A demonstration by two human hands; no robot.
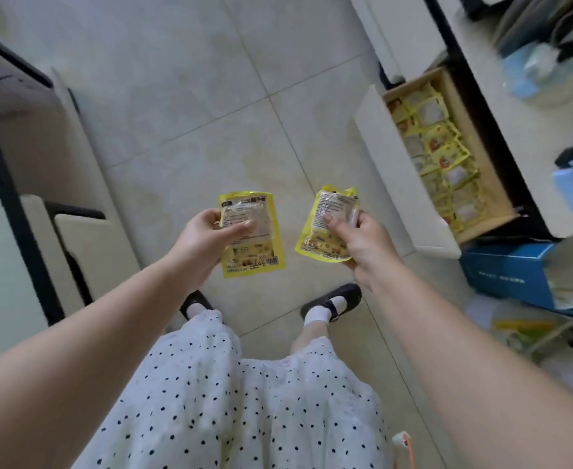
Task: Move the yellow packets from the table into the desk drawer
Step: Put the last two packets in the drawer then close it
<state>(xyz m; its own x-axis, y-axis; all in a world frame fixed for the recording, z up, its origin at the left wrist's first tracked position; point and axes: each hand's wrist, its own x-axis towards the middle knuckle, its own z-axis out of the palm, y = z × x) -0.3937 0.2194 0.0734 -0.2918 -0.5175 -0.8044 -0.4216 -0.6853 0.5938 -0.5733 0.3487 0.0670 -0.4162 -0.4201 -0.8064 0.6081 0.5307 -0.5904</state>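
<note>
My left hand grips a flat yellow packet with a clear window, held over the tiled floor. A second yellow packet, slightly crumpled, is pinched in my right hand. Both hands hover in front of me at mid-frame. To the right, the white desk drawer stands pulled out. Inside it lie several yellow packets in rows. My right hand is left of the drawer's front panel and a little short of it.
The desk on the right carries blurred blue and dark items. A blue box sits below the drawer. A table with black legs and a pale chair stand at left. My polka-dot skirt and black shoes are below.
</note>
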